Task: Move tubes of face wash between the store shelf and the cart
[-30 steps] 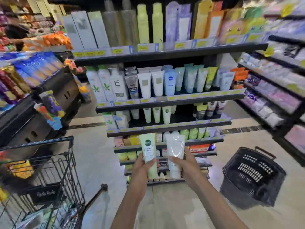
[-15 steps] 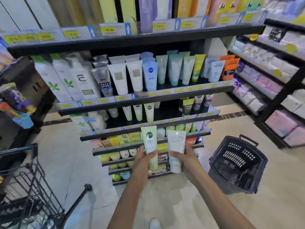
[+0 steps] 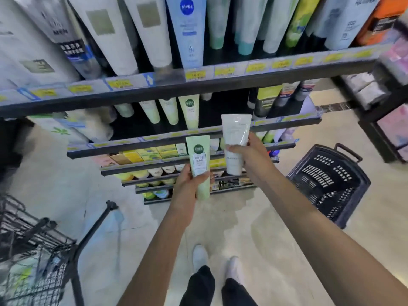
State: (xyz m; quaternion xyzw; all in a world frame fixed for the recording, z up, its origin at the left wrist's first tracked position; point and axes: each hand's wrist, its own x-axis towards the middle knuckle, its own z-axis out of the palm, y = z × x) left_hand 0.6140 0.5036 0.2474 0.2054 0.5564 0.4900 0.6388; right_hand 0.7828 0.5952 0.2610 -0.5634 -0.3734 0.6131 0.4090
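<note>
Mid-frame: your L hand (image 3: 187, 186) grips green tube (image 3: 199, 164), R hand (image 3: 247, 154) pinches white tube (image 3: 235, 142), both before shelf (image 3: 287, 120). Seat tubes upright in matching rows w/o tipping neighbours.

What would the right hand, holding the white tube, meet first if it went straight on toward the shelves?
Probably the shelf edge with yellow price tags behind the white tube in the right hand; depth is unclear.

The person stepped closer to the shelf (image 3: 187, 85), and the right hand (image 3: 247, 151) lifted the white tube (image 3: 235, 138) higher than the green tube (image 3: 198, 160).
</note>
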